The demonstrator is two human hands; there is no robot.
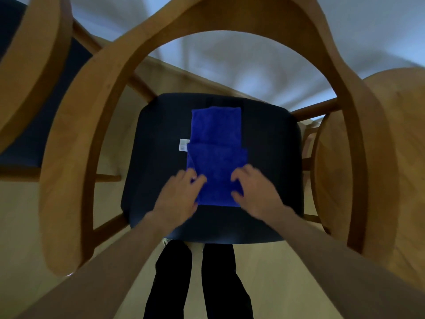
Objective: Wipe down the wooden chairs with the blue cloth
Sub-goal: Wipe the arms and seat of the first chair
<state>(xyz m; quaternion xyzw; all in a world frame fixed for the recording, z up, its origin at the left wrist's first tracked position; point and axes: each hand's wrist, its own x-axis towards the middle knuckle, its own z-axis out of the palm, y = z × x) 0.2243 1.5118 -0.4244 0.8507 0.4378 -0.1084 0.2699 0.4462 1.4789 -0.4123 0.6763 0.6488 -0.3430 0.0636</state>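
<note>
Head view shows you bent over the wooden chair (96, 107), its dark seat (161, 162) serving as a folding surface for the blue cloth (216, 139), whose near corners your left hand (178, 195) and right hand (254, 192) pinch with curled fingers, probably to fold it.

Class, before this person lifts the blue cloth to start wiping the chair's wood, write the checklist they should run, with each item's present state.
1. Blue cloth within reach, on the dark seat: ok.
2. Left hand on the cloth's near left edge: ok.
3. Right hand on its near right edge: ok.
4. Firm grip with both hands: cannot tell, fingers blurred.
5. Cloth folded compactly: not ok, two overlapping sections with a white tag sticking out.
6. Wooden frame unobstructed: ok.
</note>
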